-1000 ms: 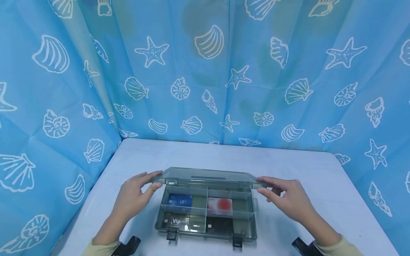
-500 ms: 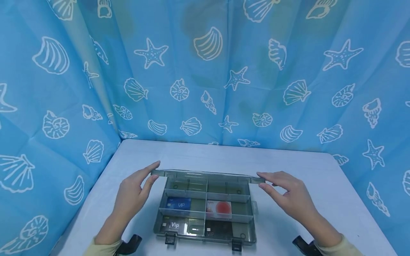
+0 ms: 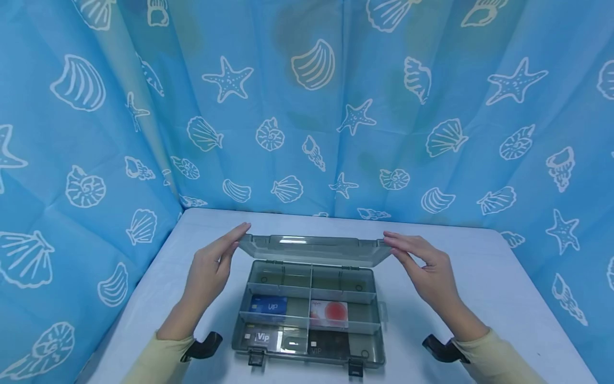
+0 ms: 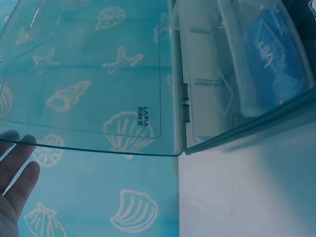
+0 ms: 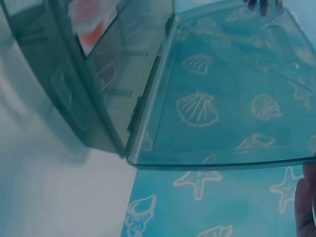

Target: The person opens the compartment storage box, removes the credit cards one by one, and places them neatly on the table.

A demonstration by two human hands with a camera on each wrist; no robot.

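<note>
A translucent grey compartment box (image 3: 307,288) lies on the table with its lid (image 3: 314,250) raised, standing steeply above the back hinges. My left hand (image 3: 208,269) holds the lid's left corner between thumb and fingers. At the right corner, my right hand (image 3: 431,269) grips the lid the same way. Inside the middle row are a blue VIP card (image 3: 268,305) and a white card with a red circle (image 3: 329,312). The front row contains a dark Vip card (image 3: 261,337) and a black VIP card (image 3: 328,344). Small lettering shows on the lid in the left wrist view.
Two black latches stick out from the box's front edge, one being the left latch (image 3: 256,357). A white-covered table (image 3: 431,240) supports the box. Blue curtains (image 3: 307,106) with shell and starfish prints surround it at the back and sides.
Both hands have raised the lid and swung it backward. Earlier it leaned over the back compartments, then appeared edge-on; now its inner face shows. The box and cards have stayed in place.
</note>
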